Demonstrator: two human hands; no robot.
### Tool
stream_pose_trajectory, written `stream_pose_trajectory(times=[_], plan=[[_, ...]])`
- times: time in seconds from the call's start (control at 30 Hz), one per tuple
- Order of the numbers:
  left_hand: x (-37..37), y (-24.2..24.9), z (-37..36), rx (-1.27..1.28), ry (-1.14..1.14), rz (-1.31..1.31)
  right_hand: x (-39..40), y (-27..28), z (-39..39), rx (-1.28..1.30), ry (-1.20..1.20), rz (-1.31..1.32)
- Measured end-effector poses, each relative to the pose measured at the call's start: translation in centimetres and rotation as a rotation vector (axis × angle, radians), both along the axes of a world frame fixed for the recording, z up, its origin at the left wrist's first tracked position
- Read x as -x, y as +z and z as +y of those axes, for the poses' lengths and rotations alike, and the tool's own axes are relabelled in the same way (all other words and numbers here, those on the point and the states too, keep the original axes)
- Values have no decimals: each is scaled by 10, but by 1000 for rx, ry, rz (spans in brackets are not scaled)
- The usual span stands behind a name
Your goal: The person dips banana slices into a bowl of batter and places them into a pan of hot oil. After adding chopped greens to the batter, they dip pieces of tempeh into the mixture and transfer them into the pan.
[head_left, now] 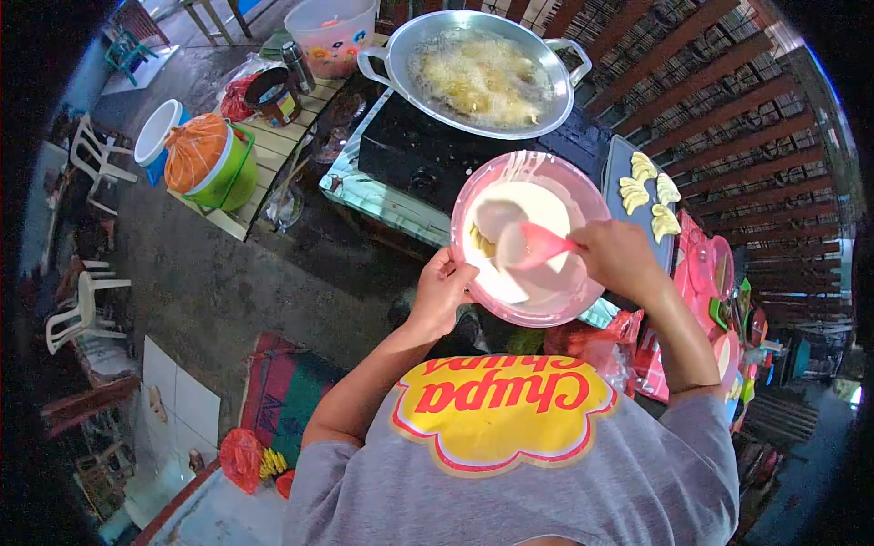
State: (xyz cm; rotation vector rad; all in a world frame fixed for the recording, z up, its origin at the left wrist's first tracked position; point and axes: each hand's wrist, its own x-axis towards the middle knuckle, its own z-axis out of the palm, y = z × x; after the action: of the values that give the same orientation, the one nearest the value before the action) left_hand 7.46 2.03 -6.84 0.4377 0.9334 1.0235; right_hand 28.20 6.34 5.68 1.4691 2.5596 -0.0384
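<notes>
A pink bowl [583, 196] of pale creamy batter is held near my chest. My left hand [442, 289] grips its left rim, thumb on the rim. In my right hand [619, 257] is the handle of a pink ladle [539, 247], whose head lies in the batter. Something yellowish shows in the batter beside the ladle. Beyond the bowl, a large metal pan [414, 91] with two handles holds bubbling oil and frying pieces. Several pale fan-shaped pieces [635, 194] rest on a dark tray [619, 155] to the right.
The pan sits on a black stove [401, 150]. At the left are a green bucket [238, 182] with an orange cover, a dark pot [273, 96], a flask [296, 65] and a clear tub [330, 45]. White chairs [86, 309] stand farther left. A slatted wall [737, 118] rises at the right.
</notes>
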Motion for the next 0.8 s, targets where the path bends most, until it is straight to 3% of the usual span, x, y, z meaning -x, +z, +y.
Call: stream_pose_trajectory(times=[0.1,0.17,0.2,0.3,0.37,0.47,0.8], plan=[[1,3,0,-3,1,-6,-3,7,5,19,-66,79],[2,4,0,-1,3,-8,-12,4,6,-32,-69,-165],[2,3,0,-8,1,-15,-8,3,5,-31,-67,-166],[5,3,1,-18,-26,0,3,0,5,-24,-101,-4],[6,4,1,-22,-58,28,-2,-1,16,-266,-147,15],[6,7,2,-29,-60,38,-18,-9,33,-295,-116,135],[15,7,4,-40,-116,71,-26,-24,27,47,-292,113]])
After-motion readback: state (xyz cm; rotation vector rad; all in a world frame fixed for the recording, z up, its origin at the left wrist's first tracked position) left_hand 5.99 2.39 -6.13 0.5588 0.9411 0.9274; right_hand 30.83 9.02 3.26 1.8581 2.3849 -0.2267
